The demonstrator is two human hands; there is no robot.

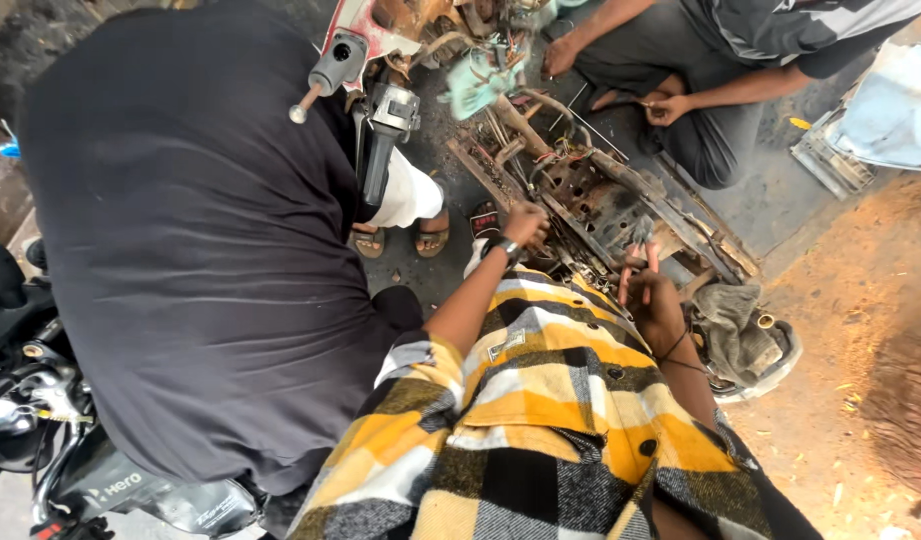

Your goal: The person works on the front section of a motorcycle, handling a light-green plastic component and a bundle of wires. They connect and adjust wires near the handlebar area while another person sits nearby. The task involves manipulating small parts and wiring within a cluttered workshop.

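A stripped, rusty scooter frame (606, 200) lies on the ground ahead of me. My left hand (524, 224), with a watch on its wrist, is curled on the frame's near left edge among wires. My right hand (653, 305) holds red-handled pliers (636, 262) whose jaws point at the middle of the frame. Both arms come out of my yellow, black and white checked shirt (541, 420). What the left fingers grip is hidden.
A person in a black shirt (191, 230) bends over at my left, sandalled feet (401, 240) by the frame. A seated person's hands (666, 108) work at the far end. The handlebar (381, 150), a grey rag (733, 322) and a black motorbike (41, 420) are close.
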